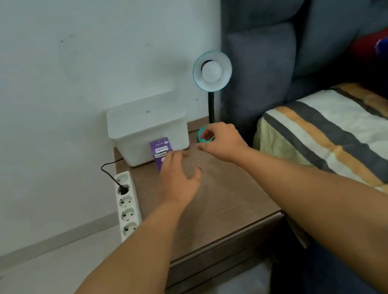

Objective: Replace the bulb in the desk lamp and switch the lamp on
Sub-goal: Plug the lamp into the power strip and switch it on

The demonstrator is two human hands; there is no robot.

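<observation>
A teal desk lamp [212,72] stands at the back right of the wooden nightstand [223,206], its shade turned toward me with an unlit white bulb [211,70] in it. Its black neck drops to a round teal base [202,138]. My right hand [223,143] hovers just in front of that base, fingers curled, holding nothing that I can see. A purple bulb box [161,149] stands upright against a white bin. My left hand [180,177] is spread open over the tabletop, its fingertips at the foot of the box and covering its lower part.
A white lidded plastic bin [148,128] fills the back of the nightstand. A white power strip [126,204] stands along the left edge with one black plug in it. A bed with a striped blanket [345,137] and a grey padded headboard [296,27] lies to the right.
</observation>
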